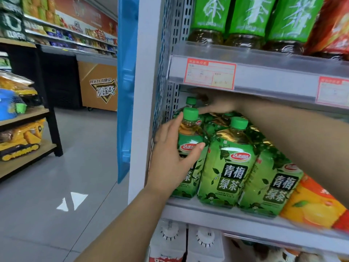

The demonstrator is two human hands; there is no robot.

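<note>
Green tea bottles with green caps stand in rows on the middle shelf (207, 207). My left hand (173, 156) holds the front-left bottle (190, 137), with the fingers up its left side and the thumb across its label. My right hand (217, 105) reaches in over the bottle tops, just under the shelf above. Its thumb stretches toward the rear bottle (191, 102) at the back left, and its fingertips are in shadow there. More bottles of the same tea (228, 163) stand to the right of the one I hold.
Orange juice bottles (311, 205) stand at the right end of the shelf. Larger green bottles (243, 17) fill the shelf above, behind a price rail (209, 73). White cartons (204, 241) sit below. A blue panel (126, 87) edges the shelving; the aisle floor (66, 186) lies to the left.
</note>
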